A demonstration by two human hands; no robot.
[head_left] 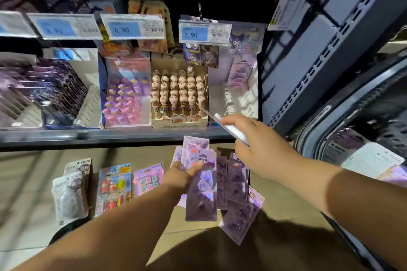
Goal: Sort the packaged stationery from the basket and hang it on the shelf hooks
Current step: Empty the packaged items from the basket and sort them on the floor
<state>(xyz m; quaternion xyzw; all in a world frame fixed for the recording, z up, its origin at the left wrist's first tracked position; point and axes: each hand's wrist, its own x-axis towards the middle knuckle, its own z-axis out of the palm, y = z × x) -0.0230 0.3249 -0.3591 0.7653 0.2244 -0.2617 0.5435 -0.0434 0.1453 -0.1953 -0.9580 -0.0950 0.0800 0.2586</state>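
Holding a fan of flat purple card-and-plastic stationery packs (201, 185), the left hand (184, 175) is up in front of the body, with its forearm coming from the lower left. The thumb presses on the front pack and the fingers are hidden behind the cards. The right hand (258, 144) is a little higher and to the right of it. Its back is turned to the camera and its fingers are curled round one thin pale pack (231, 129), seen edge-on and blurred, so its print cannot be read.

This pack points up and left from the right hand, toward a cream cardboard box of ball pens with brown animal heads (179, 94). The box stands behind the dark shelf edge (110, 137), just above both hands, and over it hangs a blue and white price tag (204, 33).

Below and left of the left hand hang a white pack (68, 193), a red and blue pack (114, 187) and a pink pack (148, 179).

Right of the right arm, a dark basket rim (308, 125) is cut off by the frame. The purple packs inside it (350, 141) are hard to make out.
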